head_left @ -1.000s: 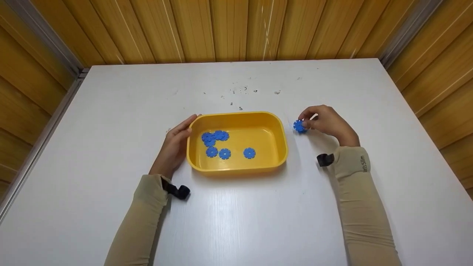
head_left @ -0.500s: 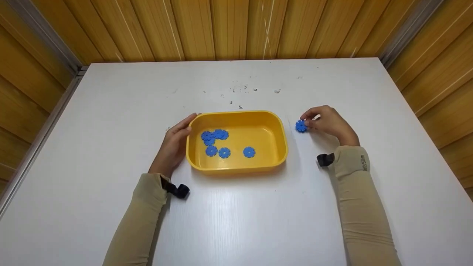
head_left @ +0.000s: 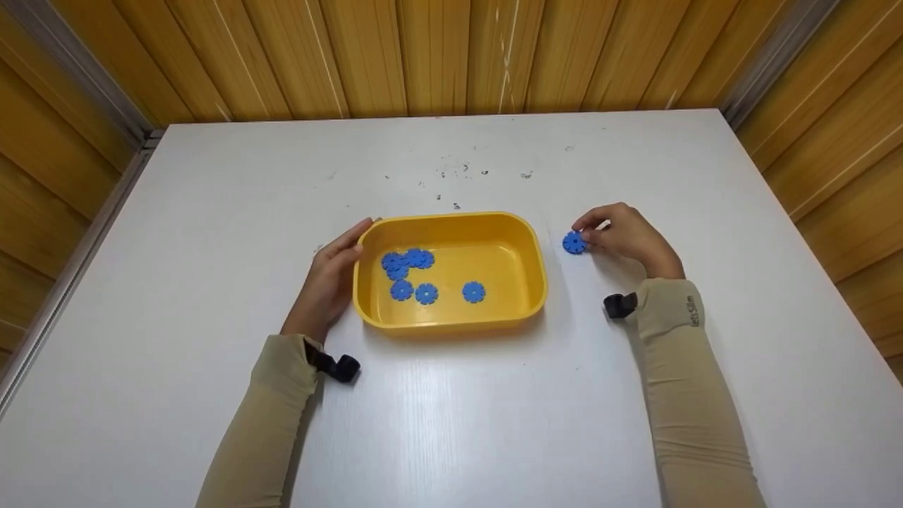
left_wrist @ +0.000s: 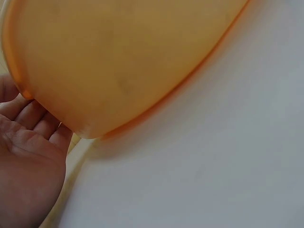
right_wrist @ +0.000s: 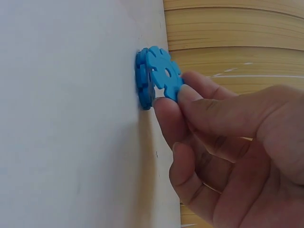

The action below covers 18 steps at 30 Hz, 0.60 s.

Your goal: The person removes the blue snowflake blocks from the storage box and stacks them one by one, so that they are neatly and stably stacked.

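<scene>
The right hand is pinching a blue notched disc between thumb and fingertip, its grip narrow. The held disc is tilting beside further blue discs, which are lying flat on the table; their number is unclear, and whether they are touching the held one cannot be told. The left hand is gripping the left end of a yellow tub, its thumb at the rim and its fingers going round the outside. Inside the tub, an overlapping cluster of the same discs is lying toward the far left corner, two single discs are sitting just nearer, and a lone disc is resting apart, right of centre. The white table is showing dark marks beyond the tub; wood-grain panels are standing behind.
</scene>
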Available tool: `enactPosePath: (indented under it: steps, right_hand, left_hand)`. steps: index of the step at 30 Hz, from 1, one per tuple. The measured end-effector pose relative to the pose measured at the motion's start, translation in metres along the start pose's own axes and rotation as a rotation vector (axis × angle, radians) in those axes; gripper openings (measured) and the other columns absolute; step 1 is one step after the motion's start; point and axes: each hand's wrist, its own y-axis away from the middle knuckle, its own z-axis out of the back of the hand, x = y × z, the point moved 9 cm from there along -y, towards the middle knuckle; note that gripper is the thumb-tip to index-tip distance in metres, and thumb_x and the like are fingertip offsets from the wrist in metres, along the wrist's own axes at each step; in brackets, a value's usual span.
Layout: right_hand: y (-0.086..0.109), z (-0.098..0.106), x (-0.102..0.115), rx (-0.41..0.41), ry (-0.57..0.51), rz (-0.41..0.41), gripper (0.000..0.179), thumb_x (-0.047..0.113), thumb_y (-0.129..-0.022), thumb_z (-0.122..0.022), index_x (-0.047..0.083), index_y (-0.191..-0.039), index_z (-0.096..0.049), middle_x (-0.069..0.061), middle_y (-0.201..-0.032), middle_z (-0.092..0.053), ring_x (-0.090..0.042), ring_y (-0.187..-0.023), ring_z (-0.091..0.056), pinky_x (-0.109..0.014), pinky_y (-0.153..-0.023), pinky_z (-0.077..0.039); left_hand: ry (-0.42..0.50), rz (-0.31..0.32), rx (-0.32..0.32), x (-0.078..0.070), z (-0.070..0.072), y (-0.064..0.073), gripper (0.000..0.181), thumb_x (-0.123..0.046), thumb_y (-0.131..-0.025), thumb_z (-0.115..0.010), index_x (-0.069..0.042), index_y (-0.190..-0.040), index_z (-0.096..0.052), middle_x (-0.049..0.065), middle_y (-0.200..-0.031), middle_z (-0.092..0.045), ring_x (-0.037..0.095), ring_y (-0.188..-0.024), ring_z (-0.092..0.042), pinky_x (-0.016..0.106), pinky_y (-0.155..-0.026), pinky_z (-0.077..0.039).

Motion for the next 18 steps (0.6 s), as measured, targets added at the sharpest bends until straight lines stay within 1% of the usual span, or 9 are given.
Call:
enactPosePath:
  steps: [6, 10, 13, 18]
  right_hand:
    - [0.0004, -0.0016, -0.0011, 0.01, -0.013, -0.023, 0.025, 0.008, -0.095, -0.055, 0.005, -0.117, -0.066, -0.016, -0.116, -0.06, -0.024, -0.093, -0.051, -0.021, -0.076, -0.048]
    - [-0.0001, -0.0027, -0.001, 0.019, -0.009, -0.029, 0.025, 0.009, -0.096, -0.055, 0.004, -0.117, -0.066, -0.016, -0.116, -0.059, -0.024, -0.093, -0.051, -0.022, -0.077, -0.047]
    - [-0.0006, -0.0035, -0.0011, 0.024, -0.004, -0.031, 0.025, 0.009, -0.096, -0.055, 0.004, -0.118, -0.066, -0.017, -0.116, -0.059, -0.024, -0.094, -0.051, -0.025, -0.079, -0.047]
    - [-0.0005, -0.0041, -0.0018, 0.023, 0.005, -0.041, 0.026, 0.008, -0.096, -0.054, 0.004, -0.118, -0.066, -0.017, -0.117, -0.058, -0.026, -0.097, -0.049, -0.032, -0.085, -0.045]
  left_hand:
    - [0.004, -0.004, 0.008, -0.0001, -0.0002, -0.0001, 0.05, -0.006, -0.099, -0.043, -0.006, -0.148, -0.035, 0.002, -0.152, -0.041, 0.013, -0.143, -0.033, 0.031, -0.118, -0.028]
    - [0.032, 0.0, 0.011, 0.0001, -0.0006, 0.0006, 0.05, -0.006, -0.099, -0.042, -0.005, -0.148, -0.034, 0.004, -0.152, -0.041, 0.014, -0.142, -0.034, 0.031, -0.117, -0.029]
    - [0.053, 0.002, 0.013, 0.0003, -0.001, 0.0011, 0.05, -0.005, -0.099, -0.042, -0.004, -0.148, -0.034, 0.005, -0.152, -0.041, 0.015, -0.142, -0.035, 0.03, -0.117, -0.03]
    - [0.046, 0.001, 0.014, 0.0002, -0.0013, 0.0008, 0.05, -0.005, -0.099, -0.042, -0.004, -0.148, -0.034, 0.004, -0.152, -0.041, 0.014, -0.142, -0.035, 0.03, -0.117, -0.029]
